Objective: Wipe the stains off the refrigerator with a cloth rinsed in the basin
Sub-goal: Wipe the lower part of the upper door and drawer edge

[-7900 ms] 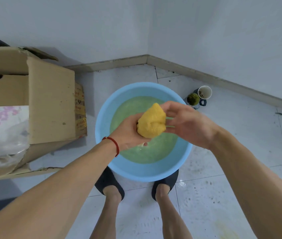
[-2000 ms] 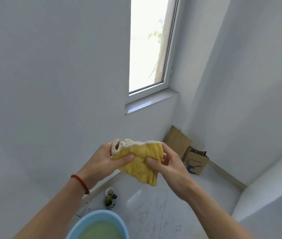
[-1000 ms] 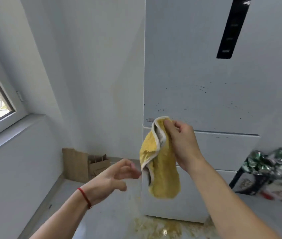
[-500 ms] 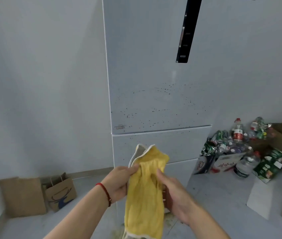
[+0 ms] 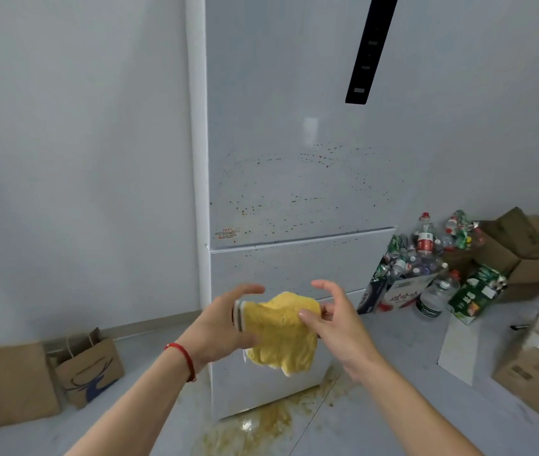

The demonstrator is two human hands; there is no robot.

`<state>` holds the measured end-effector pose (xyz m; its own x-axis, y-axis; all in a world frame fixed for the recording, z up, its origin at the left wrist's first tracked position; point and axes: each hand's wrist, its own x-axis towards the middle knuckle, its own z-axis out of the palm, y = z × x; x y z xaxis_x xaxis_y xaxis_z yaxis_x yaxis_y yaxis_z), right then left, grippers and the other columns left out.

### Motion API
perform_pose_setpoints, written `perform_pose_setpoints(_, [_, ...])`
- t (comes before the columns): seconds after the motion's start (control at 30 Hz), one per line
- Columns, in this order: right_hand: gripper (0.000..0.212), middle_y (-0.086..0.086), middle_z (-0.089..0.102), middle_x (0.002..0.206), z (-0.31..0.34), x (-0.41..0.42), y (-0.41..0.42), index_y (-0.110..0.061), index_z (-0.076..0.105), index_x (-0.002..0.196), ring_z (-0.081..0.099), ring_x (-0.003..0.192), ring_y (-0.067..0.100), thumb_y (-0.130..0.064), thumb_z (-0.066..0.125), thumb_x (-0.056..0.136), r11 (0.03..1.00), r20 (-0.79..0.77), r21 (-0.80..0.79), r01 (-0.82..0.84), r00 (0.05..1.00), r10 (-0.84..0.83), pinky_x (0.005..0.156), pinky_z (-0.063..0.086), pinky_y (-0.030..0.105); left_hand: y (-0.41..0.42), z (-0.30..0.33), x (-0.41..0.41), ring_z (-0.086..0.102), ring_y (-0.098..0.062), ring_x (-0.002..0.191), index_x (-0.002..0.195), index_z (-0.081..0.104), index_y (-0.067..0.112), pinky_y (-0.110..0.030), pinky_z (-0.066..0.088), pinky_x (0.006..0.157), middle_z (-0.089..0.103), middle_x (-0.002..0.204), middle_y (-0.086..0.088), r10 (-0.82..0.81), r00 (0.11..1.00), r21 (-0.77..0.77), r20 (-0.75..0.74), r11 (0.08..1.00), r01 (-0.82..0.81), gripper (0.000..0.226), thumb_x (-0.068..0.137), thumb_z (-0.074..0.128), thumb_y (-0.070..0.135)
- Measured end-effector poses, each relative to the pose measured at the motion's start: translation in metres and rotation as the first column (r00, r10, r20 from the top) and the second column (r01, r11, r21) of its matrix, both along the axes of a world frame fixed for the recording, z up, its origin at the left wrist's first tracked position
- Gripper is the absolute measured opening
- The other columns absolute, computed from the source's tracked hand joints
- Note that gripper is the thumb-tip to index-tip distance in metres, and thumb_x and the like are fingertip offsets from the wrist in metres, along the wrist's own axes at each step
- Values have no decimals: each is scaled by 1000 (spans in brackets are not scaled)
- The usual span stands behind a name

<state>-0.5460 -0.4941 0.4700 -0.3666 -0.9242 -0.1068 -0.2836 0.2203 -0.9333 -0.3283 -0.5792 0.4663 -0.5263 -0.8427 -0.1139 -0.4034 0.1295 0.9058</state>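
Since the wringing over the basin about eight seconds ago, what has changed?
The person has turned from the basin to the refrigerator. The yellow cloth, then balled up, is now opened and folded flat between the left hand and right hand. The speckled stains remain unwiped.

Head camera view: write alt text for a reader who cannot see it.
Two bare hands, left hand and right hand, hold a yellow cloth in front of a white refrigerator whose door is speckled with brown stains. A yellowish spill lies at its base; bottles and boxes clutter the right.
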Motion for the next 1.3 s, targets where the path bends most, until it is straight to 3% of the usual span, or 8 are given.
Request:
perform_pose_setpoints(0.23, [8,-5,66,100,29,-34,-36,-25,71,89,63,94,12,-26,71,97,967,-424,132,-218,869,254,77,45,21,-34,37,-31,51,-17,101,94,76,22,-22,40,81,52,104,1,179,941,-505,289,863,-9,11,84,73,21])
perform_pose_setpoints(0.37, [46,8,77,100,81,-76,-64,-7,80,100,70,94,15,-47,85,79,963,210,-65,-260,940,268,87,46,28,-62,90,-41,60,-16,70,82,69,21,-41,53,68,67,76,-1,151,986,-249,64,960,-131,28,69,76,45])
perform_pose_setpoints(0.5, [88,24,68,132,85,-78,-93,-4,74,124,66,121,42,-79,49,85,976,856,-198,-91,469,217,104,51,56,-81,127,-91,71,-24,82,108,65,24,-43,59,78,73,97,-18,166,973,-87,-163,980,-181,24,88,78,28])
perform_pose_setpoints(0.7, [87,23,68,133,91,-88,-106,-8,66,137,66,121,45,-77,42,90,988,946,-153,-25,286,154,108,47,57,-97,159,-139,62,-5,71,111,58,31,-17,46,61,66,82,11,474,880,-556,37,741,-376,27,89,72,38])
perform_pose_setpoints(0.9, [72,-8,70,135,147,-95,-97,-39,74,125,70,119,24,-86,63,72,796,649,-599,85,633,421,89,63,46,-96,168,-93,61,-17,66,102,56,22,-26,50,62,66,74,6,568,737,-705,-366,348,-619,25,87,66,5])
perform_pose_setpoints(1.0, [96,-10,45,157,156,-57,-130,-37,23,164,54,134,28,-88,44,84,543,-44,-821,-175,968,245,107,46,52,-100,165,-62,60,-18,65,103,53,20,-31,50,61,66,75,6,606,676,-672,-420,292,-680,27,87,63,1])
perform_pose_setpoints(1.1, [98,10,-14,173,142,-12,-200,-17,-1,167,-17,159,33,-77,29,95,610,-699,-628,-482,695,-170,124,-10,64,-109,165,-29,58,-18,66,104,52,19,-34,49,62,64,73,5,630,661,-641,-407,318,-698,27,87,60,0])
perform_pose_setpoints(1.3, [70,11,8,174,114,23,-277,-14,12,166,3,161,35,-47,34,109,625,-690,-718,-307,427,-584,124,6,68,-128,179,22,58,-13,70,107,50,20,-24,44,60,66,81,5,606,701,-643,-376,375,-668,29,87,60,1])
